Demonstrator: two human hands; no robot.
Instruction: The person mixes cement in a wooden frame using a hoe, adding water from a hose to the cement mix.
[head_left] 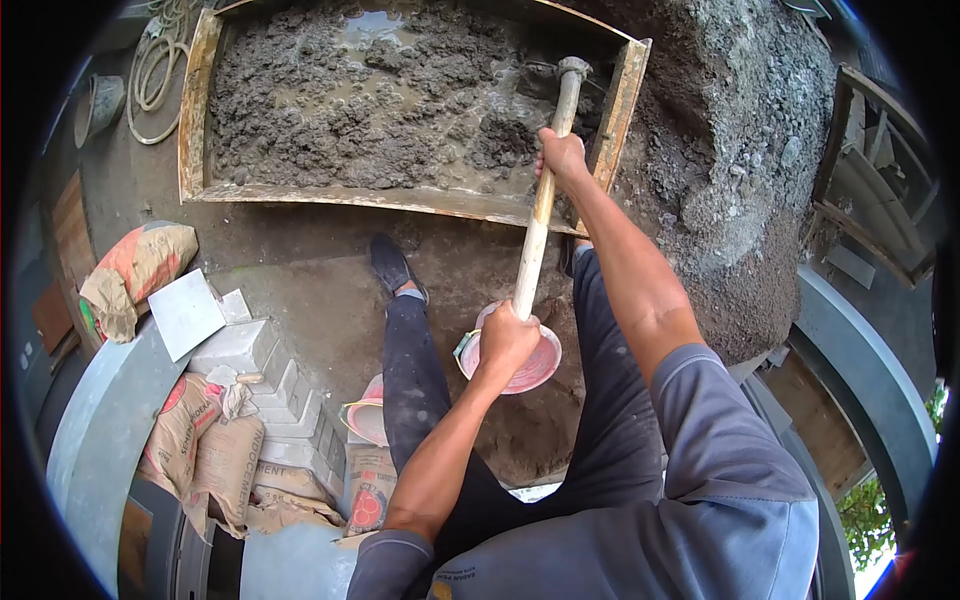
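Both my hands are closed around the pale wooden handle of a hoe (537, 235). My right hand (563, 157) grips it high, near the metal collar, over the right end of a wooden-sided mixing trough (350, 197). Lower down, my left hand (508, 342) wraps the handle's near end, above a pink bucket (535, 372) on the ground. The hoe's collar end is over the wet grey mortar (370, 120); its blade is mostly hidden in dark mix. Water pools on parts of the mortar.
A gravel and sand heap (745, 180) rises right of the trough. Stacked grey blocks (295, 400), cement bags (225, 460) and another pink bucket (370, 412) stand at left. A coiled hose (155, 75) lies far left, and a wooden frame (880, 180) stands far right.
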